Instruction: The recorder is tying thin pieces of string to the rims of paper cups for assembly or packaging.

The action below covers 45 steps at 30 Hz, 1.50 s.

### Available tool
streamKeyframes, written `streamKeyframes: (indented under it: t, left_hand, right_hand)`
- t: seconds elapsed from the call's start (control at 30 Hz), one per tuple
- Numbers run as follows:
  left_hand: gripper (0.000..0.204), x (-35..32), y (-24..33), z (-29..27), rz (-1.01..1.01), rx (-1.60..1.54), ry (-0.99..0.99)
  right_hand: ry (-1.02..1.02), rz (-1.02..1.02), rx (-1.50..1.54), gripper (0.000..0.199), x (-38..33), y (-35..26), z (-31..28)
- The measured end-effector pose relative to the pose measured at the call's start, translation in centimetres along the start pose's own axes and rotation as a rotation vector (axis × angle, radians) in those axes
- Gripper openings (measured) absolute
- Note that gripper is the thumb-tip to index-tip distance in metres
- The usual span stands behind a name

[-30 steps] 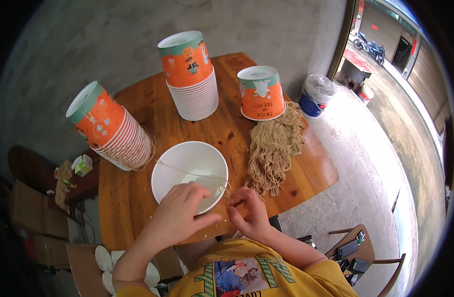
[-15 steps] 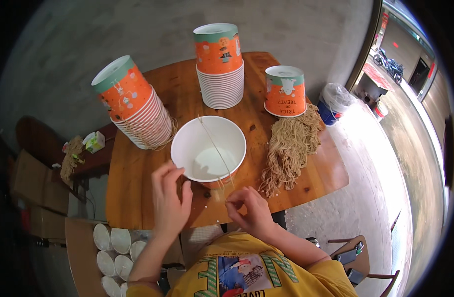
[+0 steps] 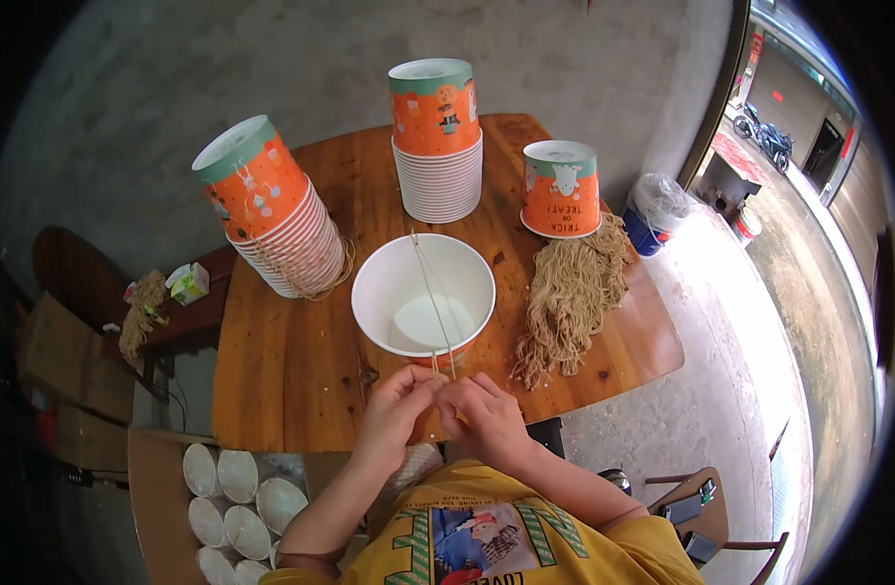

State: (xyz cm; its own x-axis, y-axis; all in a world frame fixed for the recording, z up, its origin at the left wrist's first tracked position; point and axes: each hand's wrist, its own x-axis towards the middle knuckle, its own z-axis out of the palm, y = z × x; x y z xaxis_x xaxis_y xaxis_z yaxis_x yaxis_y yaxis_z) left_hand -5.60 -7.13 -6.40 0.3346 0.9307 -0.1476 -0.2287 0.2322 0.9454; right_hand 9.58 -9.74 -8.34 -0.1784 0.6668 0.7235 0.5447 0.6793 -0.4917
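Observation:
A white paper bucket (image 3: pixel 384 292) stands mouth up on the wooden table. Tan string (image 3: pixel 427 281) runs from its far rim across the mouth to its near rim, and the ends come on toward me. My left hand (image 3: pixel 397 408) and my right hand (image 3: pixel 485 419) are close together just before the near rim, each pinching the string ends between thumb and fingers; the exact grip is partly hidden. Right of the bucket lies a bundle of tan strings (image 3: pixel 572 292), beside an upturned orange and green bucket (image 3: pixel 562 200).
Two stacks of upturned buckets stand farther back: a left stack (image 3: pixel 277 219) with strings hanging around it, and a middle stack (image 3: pixel 436 136). A cardboard box (image 3: pixel 155 487) of wrapped white tubs is at lower left. A chair (image 3: pixel 706 497) holding phones stands at right.
My left hand has moved right from beside the bucket to the string ends and closed on them. My right hand has moved slightly. The string across the mouth now shows as two strands.

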Motion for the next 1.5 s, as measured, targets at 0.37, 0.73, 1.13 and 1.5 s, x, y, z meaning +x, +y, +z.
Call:
streamKeyframes:
  t: [0.37, 0.73, 1.13, 1.5]
  left_hand:
    - [0.007, 1.8, 2.0, 0.3, -0.077, -0.175, 0.138]
    - [0.010, 2.4, 3.0, -0.6, -0.140, 0.015, 0.067]
    - [0.065, 8.4, -0.6, -8.2, 0.330, 0.306, -0.108]
    - [0.101, 6.0, 15.3, -10.1, 0.941, 0.141, -0.335]
  right_hand:
    - [-0.337, -0.206, -0.160, 0.032, 0.0, 0.3, -1.7]
    - [-0.283, -0.105, -0.136, 0.032, 1.1, 0.6, -3.3]
    - [-0.144, 0.094, -0.197, 0.020, 6.6, 7.1, -7.4]
    - [-0.383, 0.804, 1.347, 0.024, 22.8, 6.6, -3.4]
